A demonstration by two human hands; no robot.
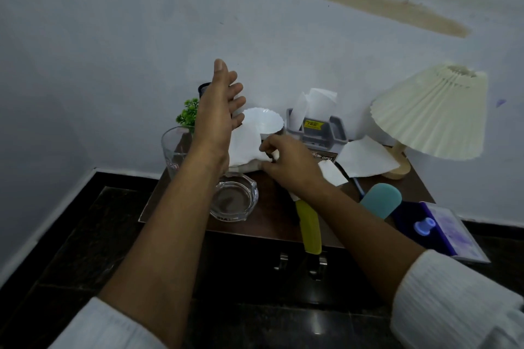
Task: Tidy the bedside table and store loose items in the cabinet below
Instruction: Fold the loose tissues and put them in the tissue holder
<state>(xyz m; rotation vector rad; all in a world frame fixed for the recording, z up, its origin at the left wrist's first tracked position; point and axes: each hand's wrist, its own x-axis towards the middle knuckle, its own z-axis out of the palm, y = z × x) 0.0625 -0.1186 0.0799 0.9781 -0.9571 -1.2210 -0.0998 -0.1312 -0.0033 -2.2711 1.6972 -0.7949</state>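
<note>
White ribbed sleeves [453, 306] at both lower corners; bare forearms reach out over the dark brown wooden bedside table [272, 218]. Dark cabinet front [249, 263] below the front edge, with two metal handles [280, 261] side by side.

Containers:
- Clear drinking glass [173, 150] at the tabletop's back left, partly behind the left forearm. Contents not readable.
- Clear glass ashtray [235, 198] near the front left corner, just beside the left forearm.
- Grey plastic caddy [337, 127] at mid back against the wall, with folded white papers [314, 102] standing upright in it.
- Black mesh cup [204, 87] at back left, mostly hidden.
- White scalloped dish [263, 119] just left of the caddy.

Hands:
- Left hand [218, 110] is raised above the back left corner, fingers straight and slightly spread, holding nothing.
- Right hand [289, 161] is low over the middle of the tabletop. Thumb and fingers are curled, pinching a small white piece [275, 155] at the edge of a crumpled white tissue [243, 147]. The tissue lies between the two hands.

Yellow-handled knife [310, 227] under the right wrist, handle overhanging the front edge. Loose white sheets [365, 156] at back right, beside the cream pleated lamp [431, 110].
</note>
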